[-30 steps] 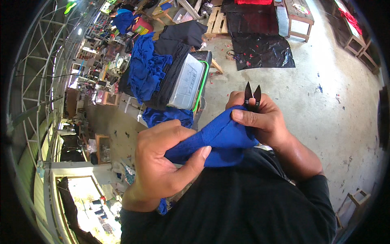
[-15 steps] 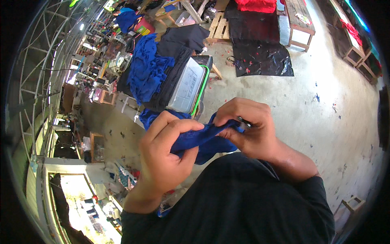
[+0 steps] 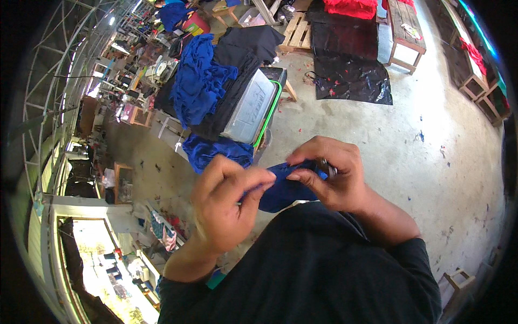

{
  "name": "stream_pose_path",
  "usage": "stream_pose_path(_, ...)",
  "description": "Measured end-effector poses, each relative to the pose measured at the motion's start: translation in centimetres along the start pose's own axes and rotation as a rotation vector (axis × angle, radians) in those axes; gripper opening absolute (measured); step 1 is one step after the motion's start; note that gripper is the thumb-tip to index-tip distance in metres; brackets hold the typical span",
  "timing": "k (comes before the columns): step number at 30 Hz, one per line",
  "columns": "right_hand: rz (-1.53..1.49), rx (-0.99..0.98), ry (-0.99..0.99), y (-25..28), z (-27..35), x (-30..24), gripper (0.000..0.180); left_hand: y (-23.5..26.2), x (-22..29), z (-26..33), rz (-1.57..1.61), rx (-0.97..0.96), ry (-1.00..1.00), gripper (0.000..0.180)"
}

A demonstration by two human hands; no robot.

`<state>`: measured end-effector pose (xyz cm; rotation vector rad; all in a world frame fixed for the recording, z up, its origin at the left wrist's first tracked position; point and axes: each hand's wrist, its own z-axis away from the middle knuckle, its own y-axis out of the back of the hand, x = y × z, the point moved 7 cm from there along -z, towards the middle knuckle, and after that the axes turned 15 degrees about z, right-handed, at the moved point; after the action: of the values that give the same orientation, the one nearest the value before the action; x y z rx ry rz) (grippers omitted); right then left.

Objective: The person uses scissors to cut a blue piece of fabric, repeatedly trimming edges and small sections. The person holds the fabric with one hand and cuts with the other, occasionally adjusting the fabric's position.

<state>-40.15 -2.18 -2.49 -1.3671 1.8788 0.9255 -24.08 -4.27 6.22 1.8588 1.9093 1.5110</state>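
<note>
A piece of blue cloth is stretched between my two hands in front of my body. My left hand pinches its left part between thumb and fingertips. The thumb and forefinger of my right hand come together at its upper edge. Tucked in the curled fingers of that hand is a small dark metal tool, mostly hidden, its kind unclear. Just beyond my left hand lies a bunched blue cloth, below the larger heap of blue fabric.
The heap rests on black fabric beside a greyish plastic box with a green rim. Farther off are a black plastic sheet, a wooden pallet and a wooden bench. Scraps dot the concrete floor.
My left fingers have closed into a tighter pinch, and the cloth between my hands now hangs lower and flatter. The view has shifted slightly, showing more of the bunched blue cloth.
</note>
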Motion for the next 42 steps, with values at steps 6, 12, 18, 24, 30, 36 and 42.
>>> stream_pose_path(6, 0.328, 0.208, 0.527, 1.2, 0.6, -2.3, 0.025, 0.7, 1.2, 2.1, -0.088, 0.009, -0.266, 0.033)
stream_pose_path(12, 0.304, 0.208, 0.544, 0.9, 1.0, -1.8, 0.025, 0.9, 1.0, 2.0, -0.064, -0.012, -0.175, 0.029)
stream_pose_path(18, 0.045, -0.009, 0.109, -0.6, -1.0, 0.3, 0.016, -0.6, -2.8, 0.7, 0.212, -0.073, 0.31, 0.013)
stream_pose_path(24, -0.216, -0.044, -0.193, -1.5, 1.3, 0.2, 0.026, -1.7, -6.5, 3.2, 0.651, 0.219, 0.781, 0.02)
stream_pose_path(30, -0.989, -0.398, -0.645, -6.5, 4.8, 0.3, 0.032, -1.8, -7.6, 3.8, 0.682, 0.216, 0.86, 0.023)
stream_pose_path(36, -0.959, -0.428, -0.809, -6.6, 4.4, 0.1, 0.048, -2.2, -6.3, 3.0, 0.73, 0.186, 0.801, 0.022)
stream_pose_path(42, -0.925, -0.426, -0.818, -6.2, 4.4, 0.0, 0.051, -2.2, -5.5, 2.8, 0.784, 0.197, 0.81, 0.02)
